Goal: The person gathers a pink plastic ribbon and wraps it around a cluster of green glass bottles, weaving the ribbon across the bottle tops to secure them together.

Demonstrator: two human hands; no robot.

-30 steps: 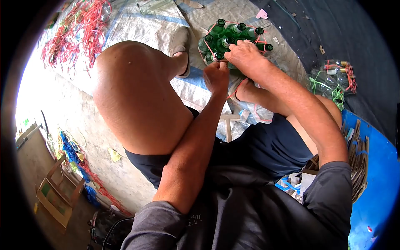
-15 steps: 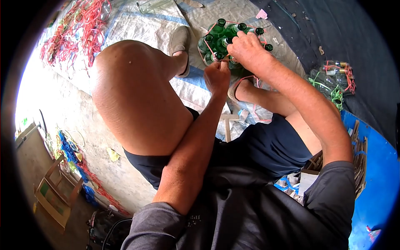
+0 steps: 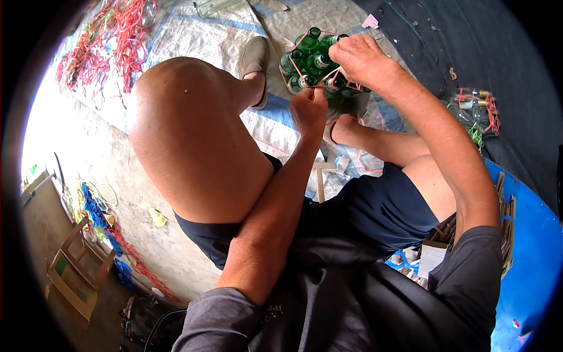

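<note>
Several green glass bottles (image 3: 313, 63) stand upright in a tight cluster on the floor sheet, between my feet. Pink twine (image 3: 332, 77) runs around the necks and outer side of the cluster. My left hand (image 3: 308, 108) is closed at the near edge, fingers pinched on the twine beside a front bottle neck. Above the right side of the bottles, my right hand (image 3: 360, 58) is closed with a strand of the twine stretched down from it. It covers some bottle tops there.
Tangled pink twine (image 3: 126, 47) lies at the upper left. Tied clear bottles (image 3: 474, 111) rest on dark cloth at the right. A blue surface (image 3: 533, 234) and stacked cardboard (image 3: 505, 234) are near my right arm. A wooden frame (image 3: 76, 276) lies lower left.
My right hand has moved to the right and slightly up, away from my left hand, drawing the twine across the bottle necks. My left hand has stayed almost in place.
</note>
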